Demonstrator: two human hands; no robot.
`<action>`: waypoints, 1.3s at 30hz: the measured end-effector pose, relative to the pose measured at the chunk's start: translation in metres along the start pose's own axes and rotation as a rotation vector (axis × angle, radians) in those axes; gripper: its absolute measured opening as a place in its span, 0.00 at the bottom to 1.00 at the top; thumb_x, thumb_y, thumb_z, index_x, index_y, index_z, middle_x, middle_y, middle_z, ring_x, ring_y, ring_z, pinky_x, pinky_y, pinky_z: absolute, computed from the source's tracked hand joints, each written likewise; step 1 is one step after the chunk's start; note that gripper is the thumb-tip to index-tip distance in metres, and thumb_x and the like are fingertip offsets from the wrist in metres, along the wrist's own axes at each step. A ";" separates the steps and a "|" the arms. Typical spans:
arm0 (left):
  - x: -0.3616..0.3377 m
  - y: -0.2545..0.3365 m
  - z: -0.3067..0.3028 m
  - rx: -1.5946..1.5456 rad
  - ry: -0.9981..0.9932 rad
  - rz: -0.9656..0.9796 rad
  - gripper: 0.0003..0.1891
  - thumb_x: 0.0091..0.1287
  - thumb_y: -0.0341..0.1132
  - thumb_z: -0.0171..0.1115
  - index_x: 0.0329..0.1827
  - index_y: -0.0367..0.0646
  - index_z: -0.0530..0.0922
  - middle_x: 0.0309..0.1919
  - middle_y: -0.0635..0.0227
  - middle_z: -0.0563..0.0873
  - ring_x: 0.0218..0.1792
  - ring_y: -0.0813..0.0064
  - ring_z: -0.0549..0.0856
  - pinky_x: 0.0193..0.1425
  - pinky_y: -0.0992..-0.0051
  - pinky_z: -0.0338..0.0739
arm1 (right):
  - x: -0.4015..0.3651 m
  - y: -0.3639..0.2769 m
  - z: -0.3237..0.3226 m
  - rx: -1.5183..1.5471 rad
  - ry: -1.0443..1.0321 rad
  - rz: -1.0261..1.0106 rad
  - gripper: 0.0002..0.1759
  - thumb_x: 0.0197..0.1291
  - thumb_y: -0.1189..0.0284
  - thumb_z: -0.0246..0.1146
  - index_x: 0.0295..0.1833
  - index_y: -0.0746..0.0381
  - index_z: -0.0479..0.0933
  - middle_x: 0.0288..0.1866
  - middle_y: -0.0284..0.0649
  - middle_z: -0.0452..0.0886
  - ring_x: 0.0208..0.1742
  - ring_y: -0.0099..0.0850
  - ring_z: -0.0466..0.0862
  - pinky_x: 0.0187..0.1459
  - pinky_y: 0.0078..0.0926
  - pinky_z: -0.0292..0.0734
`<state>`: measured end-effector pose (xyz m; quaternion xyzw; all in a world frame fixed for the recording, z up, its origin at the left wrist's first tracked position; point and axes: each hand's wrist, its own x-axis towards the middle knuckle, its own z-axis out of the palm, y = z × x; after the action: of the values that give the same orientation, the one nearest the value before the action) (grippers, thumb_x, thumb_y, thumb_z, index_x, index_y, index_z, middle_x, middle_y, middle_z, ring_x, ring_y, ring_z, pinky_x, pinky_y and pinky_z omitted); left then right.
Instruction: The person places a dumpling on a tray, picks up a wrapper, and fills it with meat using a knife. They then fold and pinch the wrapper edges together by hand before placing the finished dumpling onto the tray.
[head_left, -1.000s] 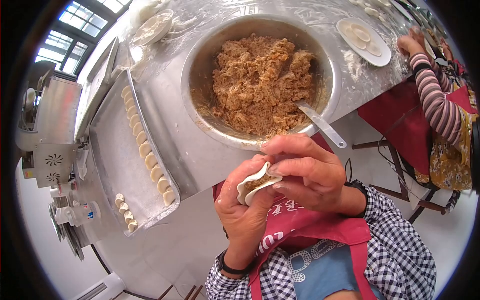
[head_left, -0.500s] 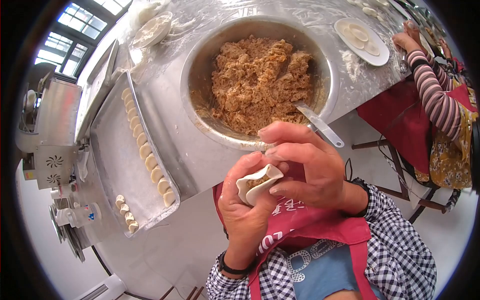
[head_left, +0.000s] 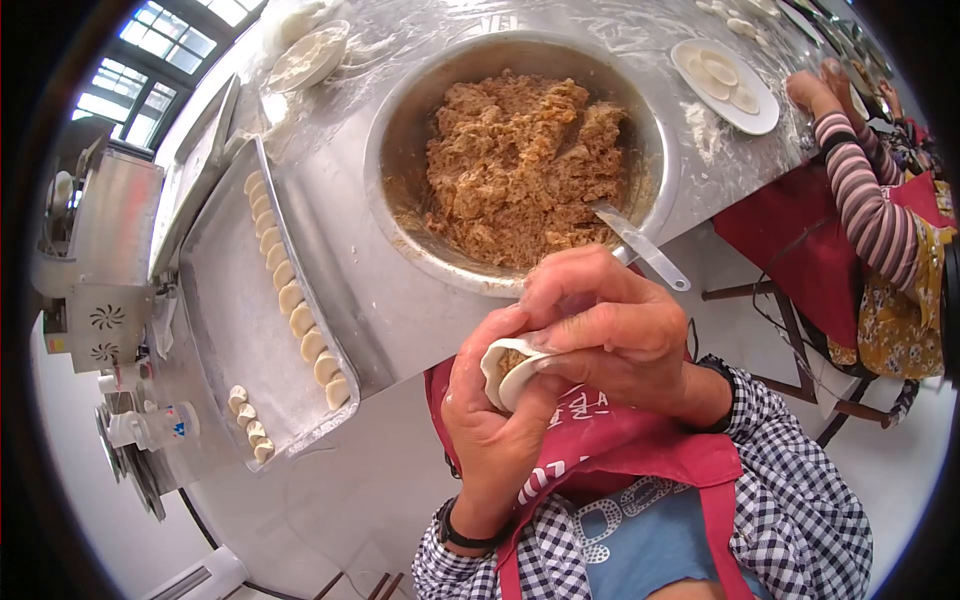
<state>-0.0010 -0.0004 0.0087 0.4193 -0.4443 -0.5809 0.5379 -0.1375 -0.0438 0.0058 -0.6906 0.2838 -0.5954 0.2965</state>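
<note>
Dumpling [head_left: 514, 374], clamped by left fingers [head_left: 473, 362] and right fingers [head_left: 618, 326]; red apron [head_left: 655, 455] lettering [head_left: 541, 480] partly hidden.

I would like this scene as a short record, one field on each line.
Left hand: cradles a filled dough wrapper
Right hand: pinches the wrapper's edge
Wrapper state: partly open, filling visible
Metal bowl: brown filling, flat utensil
Metal tray: dumplings, one long and one short row
White plate: round flat wrappers
Nearby: co-worker's striped sleeve
</note>
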 end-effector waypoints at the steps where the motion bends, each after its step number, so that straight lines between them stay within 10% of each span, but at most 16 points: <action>1: 0.000 0.001 0.000 0.000 0.016 0.012 0.25 0.61 0.27 0.63 0.60 0.34 0.65 0.51 0.59 0.77 0.53 0.71 0.77 0.58 0.74 0.72 | 0.000 -0.002 0.000 -0.039 -0.004 0.037 0.09 0.41 0.78 0.71 0.30 0.63 0.77 0.43 0.43 0.79 0.42 0.33 0.79 0.41 0.27 0.76; 23: 0.000 0.004 0.001 -0.048 0.005 -0.096 0.25 0.57 0.18 0.54 0.61 0.34 0.68 0.51 0.62 0.78 0.48 0.78 0.78 0.50 0.80 0.76 | -0.006 0.012 0.003 0.222 -0.052 0.103 0.09 0.43 0.76 0.71 0.30 0.63 0.77 0.47 0.44 0.78 0.47 0.34 0.79 0.44 0.27 0.76; 29: 0.004 -0.004 -0.005 -0.491 -0.046 -0.199 0.23 0.61 0.24 0.61 0.59 0.33 0.68 0.52 0.60 0.77 0.51 0.75 0.78 0.55 0.77 0.73 | -0.004 0.007 0.002 0.124 -0.044 0.010 0.08 0.43 0.78 0.70 0.29 0.62 0.77 0.46 0.44 0.78 0.44 0.33 0.79 0.40 0.27 0.76; 39: 0.000 -0.004 -0.002 0.041 -0.004 0.048 0.21 0.63 0.25 0.59 0.59 0.33 0.69 0.50 0.60 0.79 0.50 0.74 0.79 0.56 0.77 0.73 | -0.005 0.011 0.004 0.041 -0.051 0.018 0.07 0.44 0.79 0.68 0.31 0.63 0.77 0.47 0.45 0.78 0.45 0.35 0.80 0.42 0.27 0.76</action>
<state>0.0001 0.0001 0.0047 0.4183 -0.4673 -0.5592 0.5422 -0.1345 -0.0469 -0.0061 -0.6967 0.2703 -0.5807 0.3229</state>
